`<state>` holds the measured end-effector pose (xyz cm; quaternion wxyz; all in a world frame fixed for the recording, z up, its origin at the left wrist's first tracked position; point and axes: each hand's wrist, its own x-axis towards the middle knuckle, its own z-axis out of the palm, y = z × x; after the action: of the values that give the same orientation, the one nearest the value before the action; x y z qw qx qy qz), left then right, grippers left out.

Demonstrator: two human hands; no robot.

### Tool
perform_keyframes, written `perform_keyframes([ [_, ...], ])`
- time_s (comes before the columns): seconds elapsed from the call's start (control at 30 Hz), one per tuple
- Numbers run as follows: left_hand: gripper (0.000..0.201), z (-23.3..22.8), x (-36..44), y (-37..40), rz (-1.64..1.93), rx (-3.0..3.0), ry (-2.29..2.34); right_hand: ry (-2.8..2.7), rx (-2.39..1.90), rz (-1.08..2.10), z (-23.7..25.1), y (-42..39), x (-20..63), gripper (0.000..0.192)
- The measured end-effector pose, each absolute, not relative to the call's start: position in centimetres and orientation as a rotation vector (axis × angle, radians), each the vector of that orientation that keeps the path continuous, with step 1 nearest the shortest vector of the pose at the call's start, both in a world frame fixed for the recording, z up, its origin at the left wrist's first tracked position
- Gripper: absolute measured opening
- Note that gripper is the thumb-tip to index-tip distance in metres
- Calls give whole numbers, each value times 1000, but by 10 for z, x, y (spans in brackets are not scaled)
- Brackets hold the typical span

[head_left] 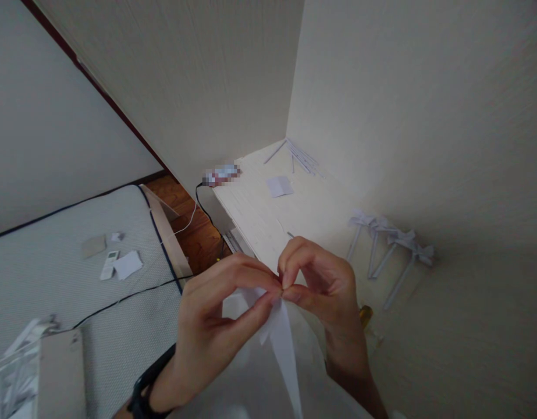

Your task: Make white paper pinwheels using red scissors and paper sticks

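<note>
My left hand [227, 314] and my right hand [323, 285] meet in front of my body, thumbs and index fingers pinched together at one spot. Between them is a piece of white folded paper [283, 343]; a long pointed strip of it hangs down below the fingertips. The pinched part itself is hidden by the fingers. A thin stick end [290, 234] shows just behind my right hand. On the white table to the right lie several paper pinwheel-like pieces on sticks [403, 238].
Several thin white sticks [301, 156] and a square paper sheet [280, 186] lie on the white table [259, 209] by the wall. A yellow object [365, 315] sits beside my right wrist. Left, a mattress [150, 314] holds a remote control [109, 265], papers [128, 265] and a grey box [62, 372].
</note>
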<state>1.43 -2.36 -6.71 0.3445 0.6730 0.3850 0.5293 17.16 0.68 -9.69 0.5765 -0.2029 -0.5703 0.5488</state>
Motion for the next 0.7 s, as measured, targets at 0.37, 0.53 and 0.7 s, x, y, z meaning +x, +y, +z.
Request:
perform_keyframes([
  [0.37,14,-68,14,-25,1361,1655,1068,-1393,-582,1224,-92,-1,171,16],
  [0.53,16,-68,13,-22,1334,1651,1073,-1507,-696,1108,-88,-4,171,15],
  [0.7,14,-68,12,-19,1336,1608,1087,-1539,-767,1004,-89,-6,168,12],
])
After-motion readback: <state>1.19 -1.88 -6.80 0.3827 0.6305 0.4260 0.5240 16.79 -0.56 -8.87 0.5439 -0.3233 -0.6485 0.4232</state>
